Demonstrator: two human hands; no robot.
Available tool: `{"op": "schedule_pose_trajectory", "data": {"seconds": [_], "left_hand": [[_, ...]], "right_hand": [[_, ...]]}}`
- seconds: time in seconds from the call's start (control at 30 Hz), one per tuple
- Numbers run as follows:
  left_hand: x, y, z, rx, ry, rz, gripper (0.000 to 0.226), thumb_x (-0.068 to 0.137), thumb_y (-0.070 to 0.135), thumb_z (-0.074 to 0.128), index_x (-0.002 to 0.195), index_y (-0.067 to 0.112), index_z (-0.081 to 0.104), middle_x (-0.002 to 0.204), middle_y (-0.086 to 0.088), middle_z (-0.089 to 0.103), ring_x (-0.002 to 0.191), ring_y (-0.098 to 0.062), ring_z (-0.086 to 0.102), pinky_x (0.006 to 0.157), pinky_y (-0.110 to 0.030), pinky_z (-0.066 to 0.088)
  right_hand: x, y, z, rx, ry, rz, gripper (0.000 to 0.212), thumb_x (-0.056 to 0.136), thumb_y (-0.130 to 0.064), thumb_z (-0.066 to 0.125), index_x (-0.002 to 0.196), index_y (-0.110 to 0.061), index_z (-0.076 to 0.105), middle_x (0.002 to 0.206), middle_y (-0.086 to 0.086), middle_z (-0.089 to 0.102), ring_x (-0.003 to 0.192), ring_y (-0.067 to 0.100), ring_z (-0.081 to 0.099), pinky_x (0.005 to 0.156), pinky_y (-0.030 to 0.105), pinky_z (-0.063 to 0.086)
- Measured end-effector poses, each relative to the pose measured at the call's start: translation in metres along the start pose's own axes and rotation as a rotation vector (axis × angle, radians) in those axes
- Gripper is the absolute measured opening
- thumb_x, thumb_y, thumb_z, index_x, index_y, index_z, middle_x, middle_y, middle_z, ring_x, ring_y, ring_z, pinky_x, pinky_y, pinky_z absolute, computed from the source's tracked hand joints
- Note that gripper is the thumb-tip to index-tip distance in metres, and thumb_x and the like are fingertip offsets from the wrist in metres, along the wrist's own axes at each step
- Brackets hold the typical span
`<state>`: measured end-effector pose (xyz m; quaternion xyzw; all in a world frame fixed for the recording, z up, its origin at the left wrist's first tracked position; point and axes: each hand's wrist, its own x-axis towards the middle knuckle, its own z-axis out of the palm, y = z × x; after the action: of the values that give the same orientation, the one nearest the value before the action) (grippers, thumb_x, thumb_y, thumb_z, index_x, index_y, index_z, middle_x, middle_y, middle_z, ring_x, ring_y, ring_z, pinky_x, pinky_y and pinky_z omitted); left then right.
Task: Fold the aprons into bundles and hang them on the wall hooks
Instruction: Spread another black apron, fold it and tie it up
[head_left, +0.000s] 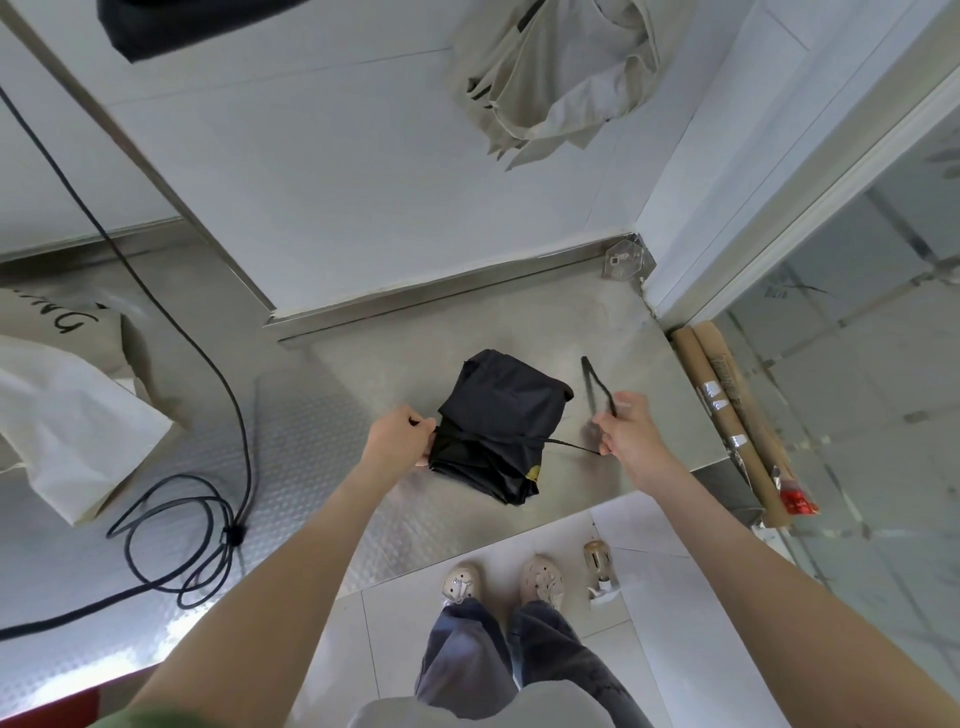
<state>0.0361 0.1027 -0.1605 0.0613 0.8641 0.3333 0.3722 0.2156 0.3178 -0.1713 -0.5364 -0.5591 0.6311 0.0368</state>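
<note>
My left hand (400, 437) curls its fingers round one folded black fabric apron bundle (501, 415) on the steel worktop (597, 322). Right hand (626, 427) fingers pinch its one black strap (566, 444). One beige apron (556, 78) hangs far.

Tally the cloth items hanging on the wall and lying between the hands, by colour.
Black: 2, the folded apron bundle on the counter and a hanging piece on the wall.
Beige: 1, the hanging apron on the wall.
Total: 3.
</note>
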Motion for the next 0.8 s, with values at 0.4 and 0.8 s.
{"op": "schedule_pose_trajectory", "data": {"seconds": [0.4,0.8], "left_hand": [[-0.005,0.021,0.007,0.236,-0.288,0.18,0.029,0.087,0.022,0.062,0.064,0.018,0.044,0.064,0.002,0.047,0.065,-0.015,0.047,0.061,-0.027,0.034],[0.004,-0.005,-0.004,0.566,-0.289,0.367,0.018,0.086,0.012,0.062,0.079,0.018,0.047,0.088,0.002,0.04,0.103,-0.023,0.045,0.076,-0.022,0.035]], "right_hand": [[-0.029,-0.008,0.046,-1.008,-0.195,-0.766,0.036,0.09,-0.027,0.061,0.125,-0.019,0.057,0.134,0.001,0.046,0.128,0.023,0.035,0.103,0.028,0.021],[-0.023,0.013,0.05,-1.024,-0.378,-0.575,0.014,0.094,-0.019,0.057,0.101,-0.007,0.057,0.141,-0.003,0.042,0.127,0.016,0.038,0.096,0.028,0.033]]}}
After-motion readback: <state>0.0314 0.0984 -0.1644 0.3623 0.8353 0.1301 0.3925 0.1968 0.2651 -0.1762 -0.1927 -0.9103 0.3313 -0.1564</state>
